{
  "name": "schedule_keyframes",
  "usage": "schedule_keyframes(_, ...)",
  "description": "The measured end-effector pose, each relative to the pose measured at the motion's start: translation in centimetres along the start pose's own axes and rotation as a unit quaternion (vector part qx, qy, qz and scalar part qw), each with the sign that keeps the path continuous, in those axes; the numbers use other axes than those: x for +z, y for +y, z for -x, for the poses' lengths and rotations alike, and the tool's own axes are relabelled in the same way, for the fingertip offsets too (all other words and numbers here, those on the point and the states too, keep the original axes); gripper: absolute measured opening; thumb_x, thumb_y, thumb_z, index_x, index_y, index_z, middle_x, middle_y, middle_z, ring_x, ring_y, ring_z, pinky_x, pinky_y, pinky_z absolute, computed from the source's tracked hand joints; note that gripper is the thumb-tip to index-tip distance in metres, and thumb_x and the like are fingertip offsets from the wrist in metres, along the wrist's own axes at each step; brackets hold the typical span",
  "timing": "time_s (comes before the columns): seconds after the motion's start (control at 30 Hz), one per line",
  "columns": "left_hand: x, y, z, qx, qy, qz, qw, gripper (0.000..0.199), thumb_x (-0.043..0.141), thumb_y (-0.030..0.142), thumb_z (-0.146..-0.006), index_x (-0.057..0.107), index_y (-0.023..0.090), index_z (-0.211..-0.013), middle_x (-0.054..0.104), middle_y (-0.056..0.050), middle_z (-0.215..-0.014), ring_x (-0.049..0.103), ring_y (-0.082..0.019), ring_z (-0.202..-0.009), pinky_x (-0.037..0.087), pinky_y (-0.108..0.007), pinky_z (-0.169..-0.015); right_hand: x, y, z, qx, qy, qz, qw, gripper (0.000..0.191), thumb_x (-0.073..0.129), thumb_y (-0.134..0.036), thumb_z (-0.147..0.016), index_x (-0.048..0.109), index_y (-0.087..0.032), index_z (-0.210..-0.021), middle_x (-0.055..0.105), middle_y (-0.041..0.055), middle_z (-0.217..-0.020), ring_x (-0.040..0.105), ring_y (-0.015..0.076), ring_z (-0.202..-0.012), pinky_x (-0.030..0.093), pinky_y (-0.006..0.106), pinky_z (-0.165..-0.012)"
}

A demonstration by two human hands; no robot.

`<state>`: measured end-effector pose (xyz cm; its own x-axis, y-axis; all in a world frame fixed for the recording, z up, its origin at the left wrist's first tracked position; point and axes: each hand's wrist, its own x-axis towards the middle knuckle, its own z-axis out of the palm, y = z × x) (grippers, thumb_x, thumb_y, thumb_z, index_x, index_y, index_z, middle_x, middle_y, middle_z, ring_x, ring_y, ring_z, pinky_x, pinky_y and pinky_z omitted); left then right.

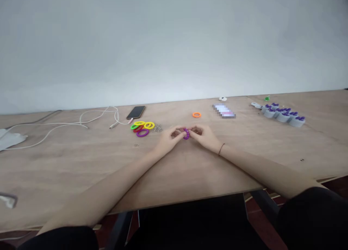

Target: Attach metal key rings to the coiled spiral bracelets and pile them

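Observation:
Over the middle of the table, my left hand [172,137] is closed, pinching a purple spiral coil ring [186,134] that stands roughly upright. My right hand [203,136] meets it from the other side, thumb and forefinger pressed together at the coil's edge. Something tiny shows at those fingertips, too small to make out. Left of my hands lies a group of coil rings: yellow [149,125], green [134,127], red [138,129] and another purple one [142,133]. Several small metal rings [157,128] lie beside them. An orange coil ring [196,115] rests farther back.
A dark phone [136,112] with a white cable [117,116] lies back left. Another phone [224,111], its screen blurred, is back right, near a white round object [223,99]. Grey-white pieces with purple tops [283,115] sit at the right. The wall [174,43] closes the back.

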<state>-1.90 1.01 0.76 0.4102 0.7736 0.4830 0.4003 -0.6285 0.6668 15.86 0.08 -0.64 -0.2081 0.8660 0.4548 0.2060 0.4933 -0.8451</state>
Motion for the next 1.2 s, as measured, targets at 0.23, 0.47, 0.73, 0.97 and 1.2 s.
schedule_keyframes(0.23,0.0,0.3,0.1,0.063,-0.017,-0.057,0.996,0.023,0.049,0.035,-0.082,0.066,0.02,-0.087,0.062,-0.004,-0.091,0.058,-0.013,-0.077,0.047,-0.025,-0.068,0.0,0.1,-0.1,0.028,-0.011,0.003,1.0,0.015,0.056,-0.025,-0.076,0.06,-0.016,-0.087,0.067,0.005,-0.081,0.063,0.0161,-0.077,0.05,0.032,-0.074)
schedule_keyframes(0.47,0.4,0.1,0.0,-0.051,0.029,0.06,0.996,0.025,0.052,0.04,-0.079,0.06,0.017,-0.085,0.064,-0.003,-0.085,0.059,-0.015,-0.074,0.046,-0.026,-0.069,0.3,0.0,0.2,0.001,0.016,0.025,1.0,0.033,0.059,-0.031,-0.074,0.047,-0.018,-0.102,0.06,0.0072,-0.098,0.06,0.0159,-0.084,0.05,0.03,-0.069)
schedule_keyframes(0.73,0.7,-0.3,-0.2,-0.125,0.002,0.168,0.978,0.025,0.052,0.04,-0.079,0.058,0.016,-0.074,0.054,0.002,-0.062,0.048,-0.009,-0.057,0.039,-0.02,-0.058,0.1,0.0,0.1,-0.088,0.012,0.13,0.988,0.018,0.049,-0.019,-0.078,0.05,-0.018,-0.096,0.063,0.0048,-0.087,0.06,0.0157,-0.08,0.049,0.033,-0.073)
schedule_keyframes(0.97,0.9,-0.6,-0.3,-0.16,-0.028,0.229,0.96,0.028,0.051,0.041,-0.079,0.055,0.015,-0.069,0.047,0.003,-0.055,0.042,-0.008,-0.053,0.034,-0.02,-0.054,-0.2,-0.7,0.4,-0.128,-0.036,0.179,0.975,0.023,0.055,-0.029,-0.077,0.052,-0.019,-0.098,0.063,0.0036,-0.089,0.058,0.016,-0.083,0.047,0.032,-0.075)
schedule_keyframes(1.2,1.1,-0.4,-0.4,-0.214,-0.03,0.267,0.939,0.028,0.055,0.041,-0.075,0.057,0.014,-0.069,0.05,0.002,-0.061,0.044,-0.007,-0.053,0.034,-0.02,-0.052,-0.2,-0.5,0.3,-0.161,-0.059,0.21,0.963,0.02,0.048,-0.014,-0.078,0.055,-0.019,-0.096,0.063,0.0017,-0.085,0.058,0.0137,-0.078,0.045,0.028,-0.073)
